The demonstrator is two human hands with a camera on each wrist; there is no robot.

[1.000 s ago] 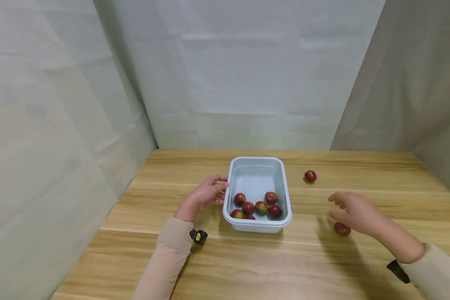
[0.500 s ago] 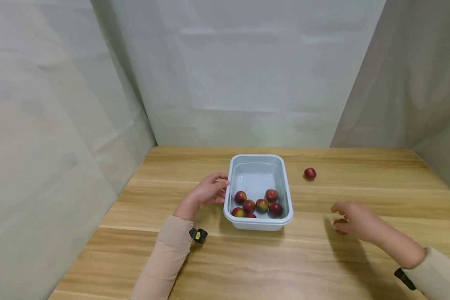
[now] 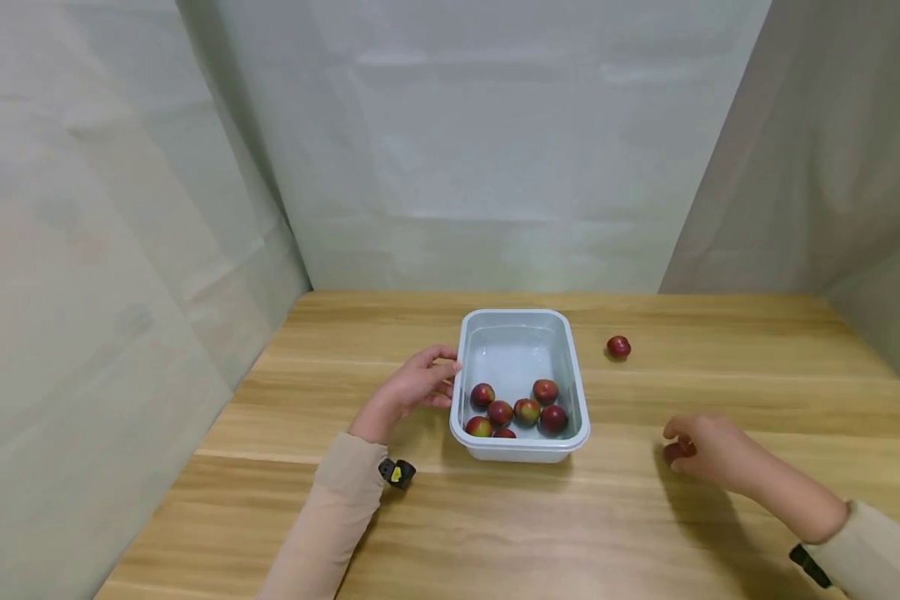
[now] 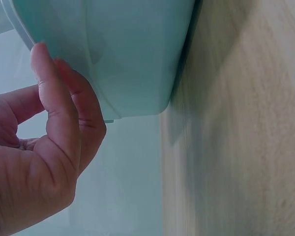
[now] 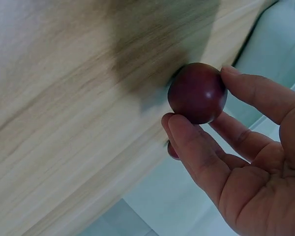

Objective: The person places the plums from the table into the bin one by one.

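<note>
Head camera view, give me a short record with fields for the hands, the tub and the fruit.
left hand: left hand touches the left rim of the pale blue plastic tub
right hand: right hand pinches a dark red round fruit at the wooden table
tub contents: six red fruits, bunched at the near end
loose fruit: one red fruit lies on the table, right of the tub, apart from it

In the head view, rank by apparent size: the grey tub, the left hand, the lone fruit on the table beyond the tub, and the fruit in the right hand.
1. grey tub
2. left hand
3. lone fruit
The held fruit cannot be ranked: the right hand, which pinches it, hides most of it.
</note>
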